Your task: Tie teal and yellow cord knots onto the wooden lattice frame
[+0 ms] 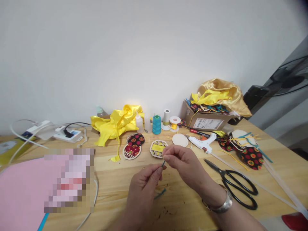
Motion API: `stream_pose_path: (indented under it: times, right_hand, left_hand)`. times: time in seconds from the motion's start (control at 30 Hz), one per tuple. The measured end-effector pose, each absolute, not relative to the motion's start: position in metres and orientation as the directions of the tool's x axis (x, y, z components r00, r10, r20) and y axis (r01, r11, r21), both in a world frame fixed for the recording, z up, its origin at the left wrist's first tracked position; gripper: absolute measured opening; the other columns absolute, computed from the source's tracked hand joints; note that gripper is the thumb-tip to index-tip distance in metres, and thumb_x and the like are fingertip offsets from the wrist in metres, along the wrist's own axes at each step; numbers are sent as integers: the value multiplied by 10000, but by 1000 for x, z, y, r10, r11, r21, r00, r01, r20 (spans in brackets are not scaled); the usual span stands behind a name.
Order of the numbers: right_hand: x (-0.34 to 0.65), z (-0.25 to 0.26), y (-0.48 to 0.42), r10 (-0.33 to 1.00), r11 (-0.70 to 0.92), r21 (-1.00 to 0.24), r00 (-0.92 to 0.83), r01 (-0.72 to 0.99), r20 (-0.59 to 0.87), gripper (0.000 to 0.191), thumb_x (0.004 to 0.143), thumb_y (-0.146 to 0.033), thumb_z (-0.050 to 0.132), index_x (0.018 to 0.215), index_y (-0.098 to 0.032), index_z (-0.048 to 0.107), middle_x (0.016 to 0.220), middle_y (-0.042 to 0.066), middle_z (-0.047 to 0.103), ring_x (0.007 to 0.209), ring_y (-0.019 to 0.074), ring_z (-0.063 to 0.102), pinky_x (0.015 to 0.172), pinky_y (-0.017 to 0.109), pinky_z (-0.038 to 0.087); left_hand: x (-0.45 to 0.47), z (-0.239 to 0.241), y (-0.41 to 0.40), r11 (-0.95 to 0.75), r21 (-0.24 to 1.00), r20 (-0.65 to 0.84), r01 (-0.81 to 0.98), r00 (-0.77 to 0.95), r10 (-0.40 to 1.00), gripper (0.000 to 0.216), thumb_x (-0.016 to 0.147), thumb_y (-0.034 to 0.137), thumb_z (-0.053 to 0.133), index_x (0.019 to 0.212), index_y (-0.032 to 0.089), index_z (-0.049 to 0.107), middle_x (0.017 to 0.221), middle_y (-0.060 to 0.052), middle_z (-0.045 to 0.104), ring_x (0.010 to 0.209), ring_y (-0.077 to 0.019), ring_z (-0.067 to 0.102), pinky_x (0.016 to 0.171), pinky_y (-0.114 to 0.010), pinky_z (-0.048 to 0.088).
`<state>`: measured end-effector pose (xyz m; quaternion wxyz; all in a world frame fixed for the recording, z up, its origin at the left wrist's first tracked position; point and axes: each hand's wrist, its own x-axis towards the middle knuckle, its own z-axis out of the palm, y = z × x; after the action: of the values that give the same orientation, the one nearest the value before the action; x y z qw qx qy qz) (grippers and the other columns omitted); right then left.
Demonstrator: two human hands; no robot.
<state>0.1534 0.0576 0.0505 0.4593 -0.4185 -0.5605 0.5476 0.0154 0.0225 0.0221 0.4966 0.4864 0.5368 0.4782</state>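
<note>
My left hand (144, 189) and my right hand (184, 163) meet over the wooden table (115, 192). Both pinch a thin teal cord (163, 164) between thumb and fingertips. The cord's loose end (160, 193) lies on the table below my hands. A silver bracelet (222, 203) sits on my right wrist. Just beyond my fingers lies a round wooden lattice piece with yellow fabric (158, 148). Two round pieces in red patterned fabric (132, 146) lie to its left.
Black scissors (237, 184) and a white glue gun (203, 142) lie to the right. Thread spools (157, 124), yellow satin (117, 123) and a scrap-filled cardboard box (209, 120) stand along the back. Pink paper (21, 192) covers the left front; a power strip (68, 134) sits behind it.
</note>
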Motion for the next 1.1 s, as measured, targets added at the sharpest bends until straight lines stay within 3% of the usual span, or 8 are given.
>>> stream_pose_path:
  times: [0.17,0.43,0.6,0.7,0.8,0.93,1.0,1.1]
  right_hand:
    - [162,66,62,948,-69,-950,-316,-303,32,175,815,-286,534,724,-139,558,559,-15,554,454,53,469,428,164,315]
    - [168,93,70,951,173,-927,-189,-334,245,149,823,-246,551,705,-156,551,608,-12,576,522,66,498,482,180,370]
    - [165,101,81,944,239,-919,-147,-312,295,152,813,-232,562,681,-155,553,577,-22,565,519,65,498,482,180,370]
    - [163,103,85,940,278,-924,-121,-264,318,151,809,-235,560,683,-153,549,587,-18,575,516,65,502,481,183,380]
    - [159,101,80,934,317,-937,-122,-147,335,144,825,-218,525,695,-155,526,569,-20,575,504,70,503,489,194,401]
    - [153,87,53,930,327,-941,-205,89,304,139,840,-195,496,704,-170,512,587,-32,560,525,72,497,513,194,408]
    - [152,76,36,924,338,-912,-264,231,276,125,846,-175,479,729,-182,523,636,-32,567,576,75,511,553,194,412]
    - [155,61,14,886,410,-835,-379,367,268,131,840,-111,438,769,-196,508,734,-21,586,670,86,528,608,194,412]
  left_hand:
    - [13,22,24,-59,976,57,208,19,998,151,764,227,581,693,222,714,627,-4,580,653,-161,528,628,-243,385]
    - [6,8,38,-141,963,154,228,-42,987,173,774,296,568,776,235,730,982,-58,608,973,-217,543,856,-324,397]
    - [-2,20,42,-168,942,242,292,-241,940,371,778,308,574,1149,292,583,1345,-55,388,1063,-212,483,805,-315,426]
    - [-7,35,31,-130,955,217,266,-328,919,235,770,316,600,993,251,638,977,-31,606,829,-162,544,739,-265,420]
    - [-6,43,16,170,985,-169,-33,30,985,222,774,375,587,743,177,682,490,18,534,456,-99,447,448,-207,341]
    - [2,38,7,625,691,-436,-363,480,761,312,792,372,552,796,100,703,699,-114,698,587,-176,618,558,-271,453]
    - [6,34,6,700,555,-438,-449,558,705,368,817,390,506,849,80,702,825,-161,711,748,-240,655,696,-350,478]
    - [8,32,9,695,490,-419,-526,557,717,344,826,364,506,799,82,702,782,-138,710,737,-225,652,758,-379,472]
